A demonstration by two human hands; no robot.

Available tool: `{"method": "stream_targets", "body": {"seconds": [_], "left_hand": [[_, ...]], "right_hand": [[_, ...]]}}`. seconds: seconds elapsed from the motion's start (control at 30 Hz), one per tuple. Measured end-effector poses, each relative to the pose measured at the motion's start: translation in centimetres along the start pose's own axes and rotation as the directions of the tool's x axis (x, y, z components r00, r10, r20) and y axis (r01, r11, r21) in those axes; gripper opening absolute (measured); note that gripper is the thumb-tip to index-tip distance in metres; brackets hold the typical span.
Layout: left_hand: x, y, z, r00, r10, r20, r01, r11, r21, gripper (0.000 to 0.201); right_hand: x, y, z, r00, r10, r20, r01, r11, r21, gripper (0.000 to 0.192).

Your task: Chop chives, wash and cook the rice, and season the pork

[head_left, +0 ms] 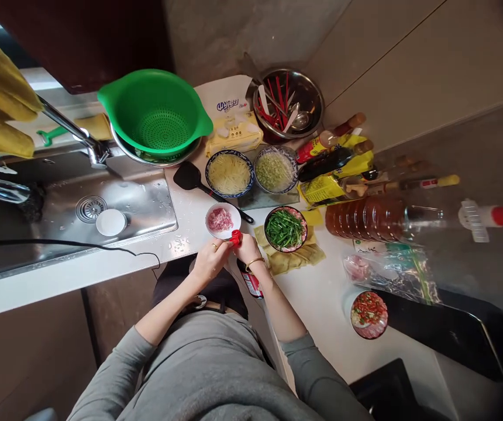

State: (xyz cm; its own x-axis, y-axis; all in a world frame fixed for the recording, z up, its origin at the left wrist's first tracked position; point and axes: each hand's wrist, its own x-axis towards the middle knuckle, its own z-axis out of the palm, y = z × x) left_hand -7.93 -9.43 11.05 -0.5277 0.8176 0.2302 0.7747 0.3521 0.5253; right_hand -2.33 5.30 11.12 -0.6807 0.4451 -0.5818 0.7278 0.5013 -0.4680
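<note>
A dark bottle with a red label [251, 285] is gripped around its neck by my right hand [248, 248], at the counter's front edge. My left hand [210, 261] pinches the bottle's red cap [235, 237] from the left. Just beyond the cap sits a small white bowl of chopped pink meat [222, 220]. To the right of it stands a bowl of cut green vegetables [285, 228] on a yellow cloth [295, 258].
Behind are a bowl of pale shreds [228, 173], a bowl of chopped greens [275, 170] and a black spatula [192, 177]. A green colander [155, 114] stands by the sink [102, 204]. Bottles, a large oil jug [378, 218], a dish of chopped chilli [368, 314] and a black cooktop [448, 333] fill the right.
</note>
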Motion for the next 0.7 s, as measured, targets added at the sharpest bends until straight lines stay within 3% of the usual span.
{"method": "stream_targets", "body": {"seconds": [0.33, 0.7], "left_hand": [[0.1, -1.9, 0.6, 0.998, -0.032, 0.049, 0.034, 0.998, -0.047, 0.022], [0.3, -2.5, 1.1, 0.997, -0.043, 0.063, 0.041, 0.999, 0.034, 0.028]], "right_hand": [[0.9, -1.2, 0.5, 0.995, 0.086, 0.055, -0.083, 0.995, -0.057, 0.026], [1.1, -2.2, 0.1, 0.984, 0.139, 0.108, -0.135, 0.990, -0.050, 0.022]]}}
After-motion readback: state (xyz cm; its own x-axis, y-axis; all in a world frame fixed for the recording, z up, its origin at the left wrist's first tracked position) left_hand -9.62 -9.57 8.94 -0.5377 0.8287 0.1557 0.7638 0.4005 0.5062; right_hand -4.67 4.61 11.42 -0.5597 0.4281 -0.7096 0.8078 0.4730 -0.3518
